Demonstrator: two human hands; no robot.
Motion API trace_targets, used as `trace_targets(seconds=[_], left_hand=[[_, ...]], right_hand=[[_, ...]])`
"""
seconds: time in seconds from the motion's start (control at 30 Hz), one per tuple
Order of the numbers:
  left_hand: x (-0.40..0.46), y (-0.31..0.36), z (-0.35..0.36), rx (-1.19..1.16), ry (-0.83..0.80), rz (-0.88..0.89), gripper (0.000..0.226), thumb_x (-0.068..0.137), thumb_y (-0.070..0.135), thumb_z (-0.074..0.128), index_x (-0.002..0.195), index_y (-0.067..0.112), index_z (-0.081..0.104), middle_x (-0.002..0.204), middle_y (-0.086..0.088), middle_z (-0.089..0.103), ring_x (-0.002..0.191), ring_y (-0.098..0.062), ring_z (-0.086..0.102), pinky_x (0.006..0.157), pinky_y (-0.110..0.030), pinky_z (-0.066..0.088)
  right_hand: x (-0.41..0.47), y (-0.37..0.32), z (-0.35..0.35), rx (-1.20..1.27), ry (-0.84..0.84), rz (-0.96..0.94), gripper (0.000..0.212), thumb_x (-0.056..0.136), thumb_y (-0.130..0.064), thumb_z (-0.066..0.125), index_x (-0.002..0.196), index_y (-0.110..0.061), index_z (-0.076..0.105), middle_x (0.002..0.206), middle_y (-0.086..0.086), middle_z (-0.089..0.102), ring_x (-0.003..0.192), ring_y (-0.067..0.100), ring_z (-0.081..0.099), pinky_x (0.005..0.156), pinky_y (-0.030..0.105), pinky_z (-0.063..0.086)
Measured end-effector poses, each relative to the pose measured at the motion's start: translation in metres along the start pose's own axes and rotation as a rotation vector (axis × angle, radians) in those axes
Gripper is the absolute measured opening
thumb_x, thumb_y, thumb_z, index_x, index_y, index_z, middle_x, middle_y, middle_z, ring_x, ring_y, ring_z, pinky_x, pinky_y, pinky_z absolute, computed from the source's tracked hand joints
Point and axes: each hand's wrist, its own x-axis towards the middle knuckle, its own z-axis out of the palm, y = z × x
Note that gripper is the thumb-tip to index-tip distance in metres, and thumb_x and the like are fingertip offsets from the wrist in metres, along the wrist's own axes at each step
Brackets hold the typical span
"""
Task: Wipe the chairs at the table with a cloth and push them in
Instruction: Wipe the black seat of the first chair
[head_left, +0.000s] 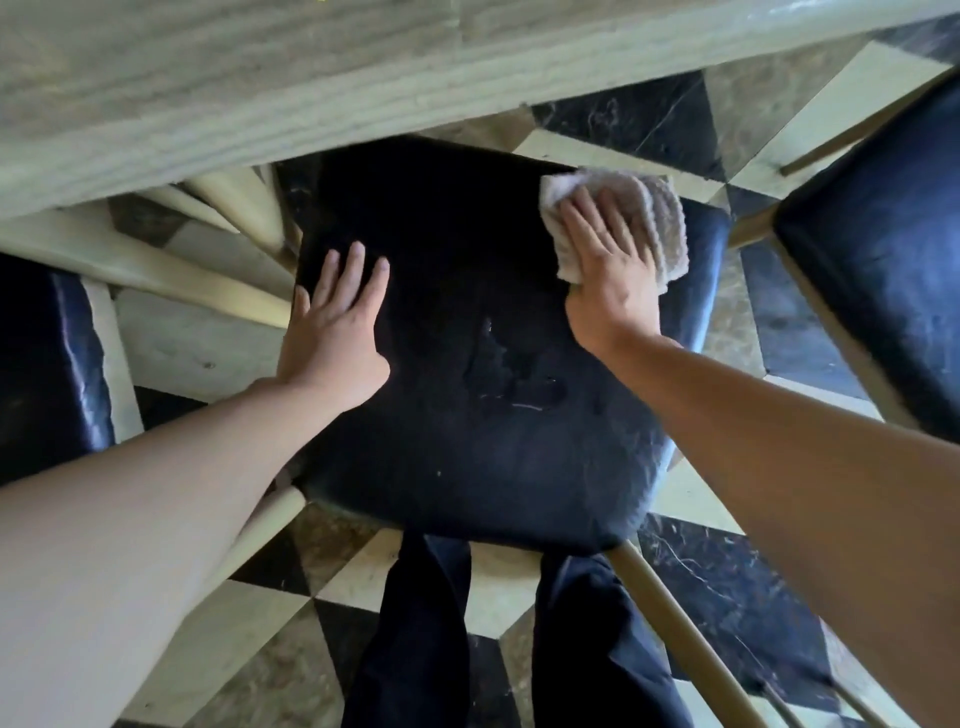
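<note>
A chair with a black padded seat (467, 415) stands right below me, its far edge tucked under the pale wooden table (234, 78). My left hand (337, 327) lies flat on the seat's left side, fingers apart and holding nothing. At the seat's far right corner my right hand (608, 270) presses a beige knitted cloth (660, 218) onto the cushion. A damp smear shows in the middle of the seat.
A second black-seated chair (883, 260) stands at the right, and a third black seat (47, 364) at the left edge. Pale table legs (249, 208) cross at the upper left. The floor (727, 582) is black and cream tile. My dark trouser legs (415, 649) stand behind the chair.
</note>
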Motion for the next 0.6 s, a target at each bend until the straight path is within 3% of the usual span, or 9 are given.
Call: trace_targets(seconds=[0.13,0.33,0.5,0.6], left_hand=[[0.002,-0.001,-0.004,-0.026,-0.037,-0.009,0.096,0.079,0.0,0.052,0.159,0.026,0.006,0.168,0.0,-0.01,0.153,-0.021,-0.009,0.122,-0.051,0.011],[0.003,0.002,-0.01,-0.021,-0.067,-0.032,0.087,0.086,0.009,0.052,0.159,0.027,0.01,0.168,0.003,-0.007,0.154,-0.021,-0.005,0.119,-0.051,0.021],[0.004,0.006,-0.018,-0.029,-0.115,-0.044,0.084,0.088,0.013,0.053,0.159,0.026,0.011,0.168,0.003,-0.006,0.154,-0.02,-0.005,0.118,-0.053,0.023],[0.004,0.006,-0.021,-0.029,-0.134,-0.033,0.084,0.088,0.014,0.052,0.159,0.027,0.01,0.168,0.004,-0.006,0.154,-0.019,-0.005,0.116,-0.053,0.028]], right_hand=[[-0.024,0.03,-0.011,0.081,0.124,0.285,0.08,0.08,0.0,0.047,0.156,-0.022,0.036,0.165,-0.004,0.029,0.155,0.022,0.017,0.126,0.036,0.004],[-0.104,-0.026,0.022,0.21,0.231,0.752,0.084,0.085,-0.001,0.05,0.161,-0.023,0.022,0.169,-0.004,0.018,0.156,0.019,0.01,0.124,0.036,-0.01],[-0.198,-0.113,0.06,0.307,0.159,0.956,0.09,0.082,-0.001,0.057,0.161,-0.021,0.018,0.169,-0.001,0.015,0.156,0.018,0.008,0.126,0.044,0.005],[-0.221,-0.158,0.073,0.379,0.085,1.007,0.093,0.081,0.001,0.055,0.161,-0.018,0.012,0.17,0.002,0.009,0.157,0.019,0.005,0.126,0.041,0.004]])
